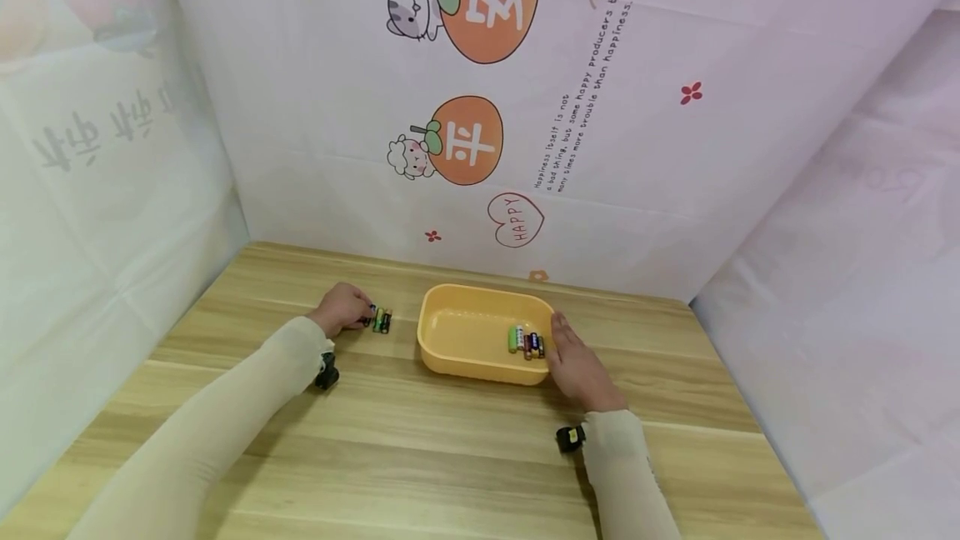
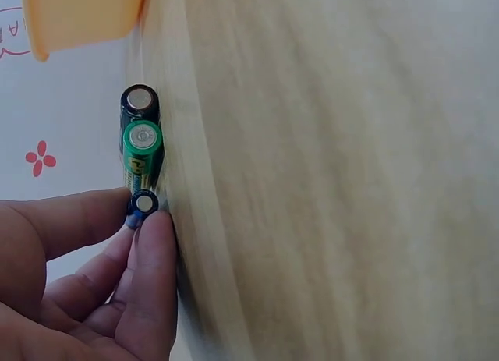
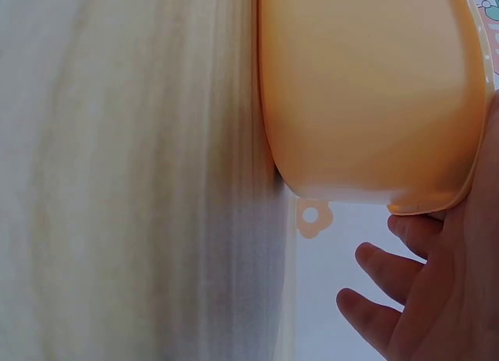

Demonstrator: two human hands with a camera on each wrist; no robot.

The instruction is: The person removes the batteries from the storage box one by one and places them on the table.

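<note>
My left hand [image 1: 341, 308] pinches a small dark blue battery [image 2: 143, 203] between thumb and fingers, low over the wooden table. Beside it, a green battery [image 2: 143, 137] and a black battery [image 2: 139, 98] lie side by side. To their right stands a yellow plastic bin [image 1: 480, 371], with several batteries [image 1: 534, 346] lying inside at its right end, one of them light green [image 1: 513, 339]. My right hand [image 1: 581, 365] rests against the bin's right end. In the right wrist view its fingers [image 3: 382, 271] are spread, and one touches the rim.
The wooden table [image 1: 420, 457] reaches back to a printed white cloth [image 1: 337, 148] hanging behind the bin. More cloth hangs on the left and right sides. A small black camera is strapped at each wrist.
</note>
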